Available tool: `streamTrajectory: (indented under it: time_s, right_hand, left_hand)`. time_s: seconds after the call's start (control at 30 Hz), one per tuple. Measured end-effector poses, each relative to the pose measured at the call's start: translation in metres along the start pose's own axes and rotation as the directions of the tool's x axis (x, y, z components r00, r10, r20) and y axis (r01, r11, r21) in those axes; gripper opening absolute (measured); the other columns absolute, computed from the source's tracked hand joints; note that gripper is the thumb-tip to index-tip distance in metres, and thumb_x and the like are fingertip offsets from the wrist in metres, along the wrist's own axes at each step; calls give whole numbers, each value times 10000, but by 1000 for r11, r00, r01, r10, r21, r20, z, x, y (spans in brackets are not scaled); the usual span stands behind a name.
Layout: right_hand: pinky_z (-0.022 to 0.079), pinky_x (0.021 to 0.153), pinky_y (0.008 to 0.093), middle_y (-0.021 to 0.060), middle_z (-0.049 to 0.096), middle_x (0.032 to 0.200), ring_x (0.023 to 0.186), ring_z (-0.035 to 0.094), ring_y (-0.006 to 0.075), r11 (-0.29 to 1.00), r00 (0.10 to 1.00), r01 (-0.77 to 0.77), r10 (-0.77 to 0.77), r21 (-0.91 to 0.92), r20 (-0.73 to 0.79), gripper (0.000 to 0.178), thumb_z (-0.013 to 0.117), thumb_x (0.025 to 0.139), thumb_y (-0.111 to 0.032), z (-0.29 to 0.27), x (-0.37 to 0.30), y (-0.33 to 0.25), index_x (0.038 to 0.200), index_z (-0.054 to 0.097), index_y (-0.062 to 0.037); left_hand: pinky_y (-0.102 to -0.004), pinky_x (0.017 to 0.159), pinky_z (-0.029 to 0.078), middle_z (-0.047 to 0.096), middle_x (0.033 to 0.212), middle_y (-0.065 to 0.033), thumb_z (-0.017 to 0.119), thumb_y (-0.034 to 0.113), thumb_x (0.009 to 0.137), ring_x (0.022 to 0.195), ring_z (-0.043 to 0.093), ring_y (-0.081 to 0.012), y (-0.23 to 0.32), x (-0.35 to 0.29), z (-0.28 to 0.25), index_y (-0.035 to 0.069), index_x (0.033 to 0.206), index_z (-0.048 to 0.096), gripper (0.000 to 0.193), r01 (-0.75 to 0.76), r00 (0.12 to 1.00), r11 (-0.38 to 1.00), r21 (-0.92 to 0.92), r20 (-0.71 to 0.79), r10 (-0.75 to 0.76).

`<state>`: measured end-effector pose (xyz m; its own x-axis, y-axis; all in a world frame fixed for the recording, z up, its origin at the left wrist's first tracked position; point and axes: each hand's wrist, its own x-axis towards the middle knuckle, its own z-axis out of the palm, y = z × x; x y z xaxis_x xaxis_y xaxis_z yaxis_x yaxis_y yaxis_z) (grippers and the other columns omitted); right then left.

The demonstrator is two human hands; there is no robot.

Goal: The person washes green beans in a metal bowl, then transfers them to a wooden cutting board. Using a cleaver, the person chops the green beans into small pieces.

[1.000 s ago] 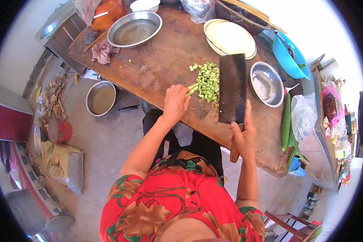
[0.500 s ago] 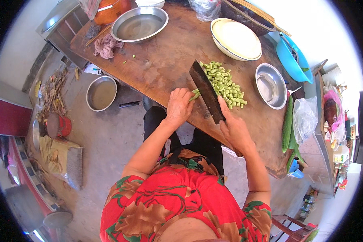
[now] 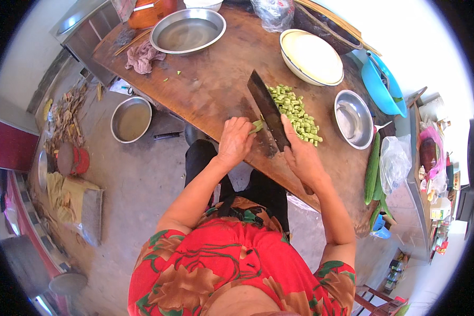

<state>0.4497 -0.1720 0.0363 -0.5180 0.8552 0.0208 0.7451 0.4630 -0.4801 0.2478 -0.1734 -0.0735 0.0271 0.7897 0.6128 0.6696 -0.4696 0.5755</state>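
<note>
My right hand (image 3: 304, 158) is wrapped round the handle of a dark, wide-bladed cleaver (image 3: 266, 108), its blade over the wooden table (image 3: 216, 79). Just left of the blade, my left hand (image 3: 235, 139) is closed on a short green vegetable piece (image 3: 256, 126), whose end pokes out past the fingertips toward the blade. Most of that piece is hidden by the fingers. Along the right side of the cleaver lies a heap of small green chopped pieces (image 3: 298, 116); some are partly behind the blade and my right hand.
A steel basin (image 3: 158, 46) of water and a crumpled cloth (image 3: 142, 57) stand at the far left. Toward the right are a covered enamel bowl (image 3: 313, 79), a steel bowl (image 3: 338, 117), a blue basin (image 3: 387, 102), cucumbers (image 3: 372, 171) and a plastic bag (image 3: 395, 163). Another basin (image 3: 114, 124) sits on the floor.
The cleaver's blade has tilted slightly and shifted a little at the cutting place. The view has moved slightly. Both hands keep their holds.
</note>
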Motion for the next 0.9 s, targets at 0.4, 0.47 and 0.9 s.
streamTrajectory:
  time_s: [0.4, 0.47, 0.9]
  right_hand:
    - [496, 677, 545, 238, 664, 960, 785, 640, 450, 993, 987, -42, 59, -115, 152, 792, 509, 859, -64, -3, -27, -16, 1562, 160, -171]
    - [496, 673, 548, 239, 665, 953, 781, 644, 449, 990, 985, -52, 73, -133, 157, 793, 510, 860, -73, 2, -22, -19, 1563, 156, -167]
    - [475, 696, 523, 289, 623, 825, 760, 610, 472, 998, 998, 50, -48, 46, -32, 828, 551, 840, -5, -15, -12, -25, 1562, 197, -202]
  left_hand:
    - [-408, 808, 409, 555, 910, -102, 715, 26, 728, 907, 528, -315, 4, 0, -2, 56, 873, 594, 191, 41, 999, 999, 2, 11, -41]
    - [-408, 808, 410, 558, 907, -101, 712, 27, 731, 903, 529, -312, 3, 0, -2, 57, 867, 595, 181, 43, 999, 999, 9, 16, -43]
    - [-437, 866, 397, 546, 1006, -120, 755, 82, 710, 989, 504, -339, 4, 2, -10, 50, 963, 590, 303, 54, 998, 996, -72, -4, -55]
